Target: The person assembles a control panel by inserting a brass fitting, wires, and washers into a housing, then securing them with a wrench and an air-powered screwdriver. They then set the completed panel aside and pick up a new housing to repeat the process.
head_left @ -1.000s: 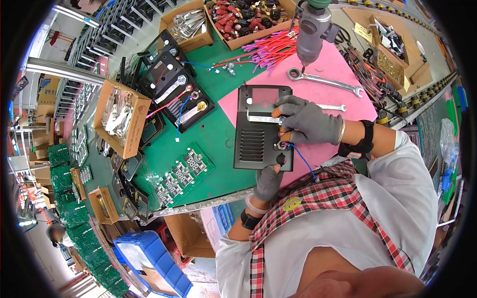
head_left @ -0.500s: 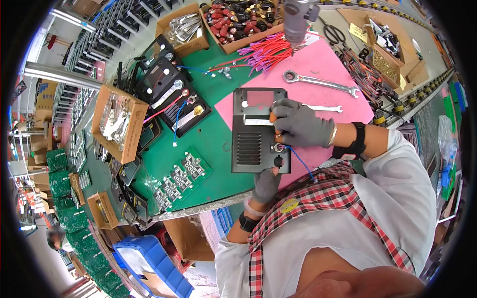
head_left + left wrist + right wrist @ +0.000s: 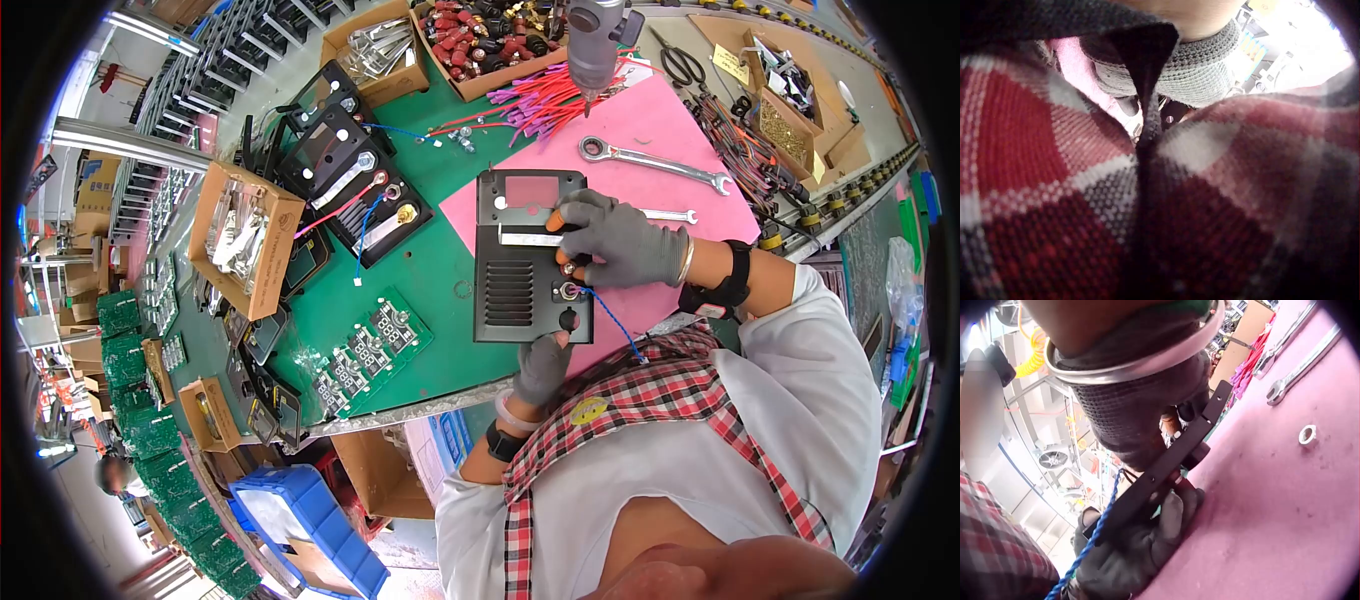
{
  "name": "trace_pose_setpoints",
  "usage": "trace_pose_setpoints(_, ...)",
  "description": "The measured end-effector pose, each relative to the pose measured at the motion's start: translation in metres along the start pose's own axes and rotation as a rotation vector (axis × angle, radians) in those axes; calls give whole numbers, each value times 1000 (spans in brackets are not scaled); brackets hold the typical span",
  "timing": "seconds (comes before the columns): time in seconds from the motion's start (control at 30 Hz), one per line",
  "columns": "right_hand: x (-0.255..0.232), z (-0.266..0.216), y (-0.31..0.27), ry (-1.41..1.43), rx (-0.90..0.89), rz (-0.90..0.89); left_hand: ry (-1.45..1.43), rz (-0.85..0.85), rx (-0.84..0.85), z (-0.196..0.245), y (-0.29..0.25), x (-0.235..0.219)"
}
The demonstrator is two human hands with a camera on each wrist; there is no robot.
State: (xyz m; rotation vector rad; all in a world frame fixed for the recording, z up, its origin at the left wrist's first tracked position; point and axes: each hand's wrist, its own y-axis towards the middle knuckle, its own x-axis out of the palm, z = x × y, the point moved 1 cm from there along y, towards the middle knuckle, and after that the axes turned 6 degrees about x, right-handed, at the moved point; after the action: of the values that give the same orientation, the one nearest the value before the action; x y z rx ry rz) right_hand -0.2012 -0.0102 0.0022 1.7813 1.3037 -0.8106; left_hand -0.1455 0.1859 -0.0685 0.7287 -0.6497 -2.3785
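Observation:
A black vented panel (image 3: 508, 325) lies over the green and pink table surface. The gloved left hand (image 3: 541, 370) grips its near edge with the thumb on top; in the right wrist view the left hand's (image 3: 1125, 553) fingers curl under the panel (image 3: 1163, 469). Over the panel's right side, the gloved right hand (image 3: 630, 245) pinches a small metal part (image 3: 569, 268) between bare fingertips. Just below that part, a round metal fitting (image 3: 569, 291) carries a twisted blue wire (image 3: 617, 325). A silver strip (image 3: 525, 240) sits on the panel. Checked cloth (image 3: 1029, 137) hides the left hand's work in the left wrist view.
A power tool (image 3: 597, 50) hangs above the pink sheet (image 3: 690, 130), where a large wrench (image 3: 655, 159) and a smaller one (image 3: 672, 215) lie. A loose nut (image 3: 1308, 435) is near the panel. Assembled panels, circuit boards (image 3: 372, 350) and a parts box (image 3: 270, 265) stand left.
The hanging tool has shifted left. The right hand's fingers have moved slightly on the panel, and the small metal part and fitting show more clearly. The left hand keeps its grip.

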Motion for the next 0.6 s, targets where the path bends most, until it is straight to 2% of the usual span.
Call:
trace_pose_setpoints(0.03, 1, 2, -1, -32, -33, 1, -2, -17, -31, 0, -1, 0)
trace_pose_setpoints(0.13, 8, -3, -3, -78, 49, 33, -39, -46, -92, -1, -3, 2)
trace_pose_setpoints(0.2, -2, -4, 1, 42, 101, -20, -87, -41, -106, -3, -6, 1)
trace_pose_setpoints(0.23, -5, -5, 4, 105, 127, -48, -57, -28, -74, -2, -6, 0)
trace_pose_setpoints(0.33, 3, 3, -1, -3, -9, -23, 5, -9, -18, -2, -4, 2)
trace_pose_setpoints(0.43, 6, -3, -3, -73, 63, 4, 26, -15, -26, -1, -3, 4)
trace_pose_setpoints(0.53, -4, -3, 3, 85, 127, -107, 45, -7, 4, 0, -1, 1)
trace_pose_setpoints(0.6, 2, 3, 1, 24, -1, -72, 36, -24, 18, -4, -5, 1)
